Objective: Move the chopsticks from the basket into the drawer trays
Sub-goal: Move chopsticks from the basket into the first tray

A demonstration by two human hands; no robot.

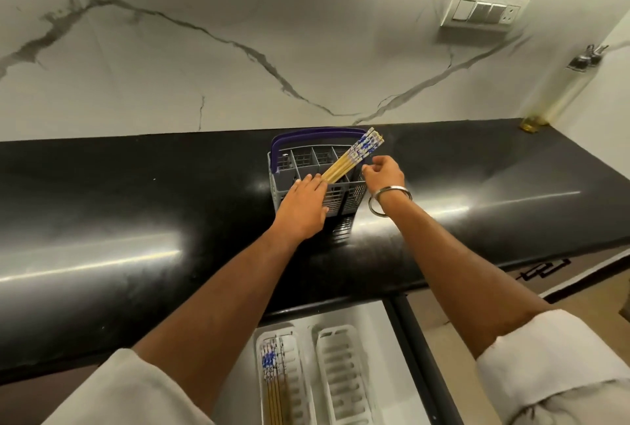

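A grey slotted basket [341, 201] with a purple handle stands on the black counter. Several wooden chopsticks with blue-and-white tops [354, 156] lean in it, tips pointing up and right. My left hand [303, 208] lies flat against the basket's front-left wall, fingers together and extended. My right hand [383, 174] hovers at the basket's right rim just below the chopstick tops, fingers curled and holding nothing. Below the counter, an open drawer holds two white trays: the left tray [300, 366] has several chopsticks [272, 380] lying in it, the right tray [344, 377] has none.
The glossy black counter [136, 206] runs along a marble-patterned wall. A tall oil bottle [559, 90] stands at the back right corner. A switch plate [484, 10] is on the wall. The drawer's dark right edge [419, 363] lies beside the trays.
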